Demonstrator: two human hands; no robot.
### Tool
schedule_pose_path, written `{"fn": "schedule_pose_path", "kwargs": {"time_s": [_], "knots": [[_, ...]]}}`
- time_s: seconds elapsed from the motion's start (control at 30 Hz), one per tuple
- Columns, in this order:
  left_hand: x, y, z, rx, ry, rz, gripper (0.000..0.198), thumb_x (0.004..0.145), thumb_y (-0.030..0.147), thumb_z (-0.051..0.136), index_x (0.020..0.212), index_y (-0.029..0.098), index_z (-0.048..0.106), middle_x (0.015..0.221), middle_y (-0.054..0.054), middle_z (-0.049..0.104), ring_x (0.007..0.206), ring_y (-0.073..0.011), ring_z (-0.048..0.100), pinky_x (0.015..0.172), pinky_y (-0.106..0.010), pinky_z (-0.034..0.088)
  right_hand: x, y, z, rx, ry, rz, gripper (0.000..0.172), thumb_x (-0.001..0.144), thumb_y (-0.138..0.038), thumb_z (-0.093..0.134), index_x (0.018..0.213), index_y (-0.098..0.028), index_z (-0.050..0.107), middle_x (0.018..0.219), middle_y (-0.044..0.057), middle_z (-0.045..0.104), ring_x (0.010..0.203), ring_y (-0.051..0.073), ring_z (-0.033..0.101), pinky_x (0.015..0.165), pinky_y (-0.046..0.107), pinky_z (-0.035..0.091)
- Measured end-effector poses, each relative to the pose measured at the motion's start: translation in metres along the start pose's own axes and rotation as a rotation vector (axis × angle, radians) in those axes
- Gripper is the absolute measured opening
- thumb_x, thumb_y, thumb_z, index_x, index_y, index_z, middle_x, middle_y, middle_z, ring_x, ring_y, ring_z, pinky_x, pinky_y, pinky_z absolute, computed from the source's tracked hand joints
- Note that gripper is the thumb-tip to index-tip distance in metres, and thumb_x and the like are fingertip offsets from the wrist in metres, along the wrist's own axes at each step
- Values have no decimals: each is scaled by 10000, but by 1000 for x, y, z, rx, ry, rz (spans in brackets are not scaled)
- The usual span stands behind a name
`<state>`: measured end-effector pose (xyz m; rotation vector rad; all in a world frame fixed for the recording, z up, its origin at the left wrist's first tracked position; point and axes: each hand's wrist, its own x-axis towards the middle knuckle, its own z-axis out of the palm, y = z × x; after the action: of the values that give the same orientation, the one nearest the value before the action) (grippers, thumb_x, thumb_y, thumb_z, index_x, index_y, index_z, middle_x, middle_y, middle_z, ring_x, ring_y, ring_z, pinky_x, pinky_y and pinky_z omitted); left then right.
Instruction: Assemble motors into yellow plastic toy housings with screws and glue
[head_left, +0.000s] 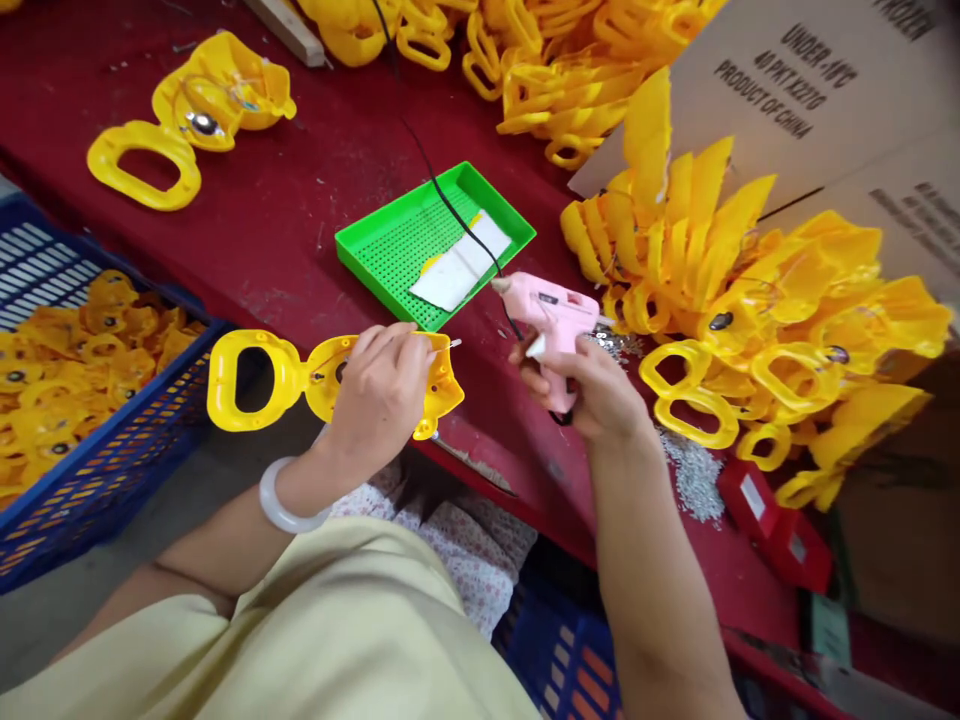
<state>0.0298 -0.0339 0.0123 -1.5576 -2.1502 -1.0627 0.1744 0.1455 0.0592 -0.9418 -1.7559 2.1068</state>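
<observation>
Left hand (382, 395) is curled closed on the yellow shell (445, 388) at the front edge of the red table (255, 255), hollow side up, probably to steady it and keep the inside reachable. Right hand (600, 390) is wrapped round the grip of the pink glue gun (551, 305), fingers by the white trigger (537, 347), nozzle pointing past the shell. Green tray (379, 285) sits just beyond; its white sheet (457, 268) presumably catches drips.
</observation>
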Motion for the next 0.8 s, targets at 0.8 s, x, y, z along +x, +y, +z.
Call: {"fn": "schedule_pose_path", "kwargs": {"time_s": [0.8], "knots": [[5,-9,2,-1,-5,-12,140,996,178,421,929,147,541,957,-106,678,1038,-243,634,924,-407,486,-34,25,-4,-353,-67,91,206,754,-339,723,827,-147,722,685,38,656,524,96,504,464,226,364]]}}
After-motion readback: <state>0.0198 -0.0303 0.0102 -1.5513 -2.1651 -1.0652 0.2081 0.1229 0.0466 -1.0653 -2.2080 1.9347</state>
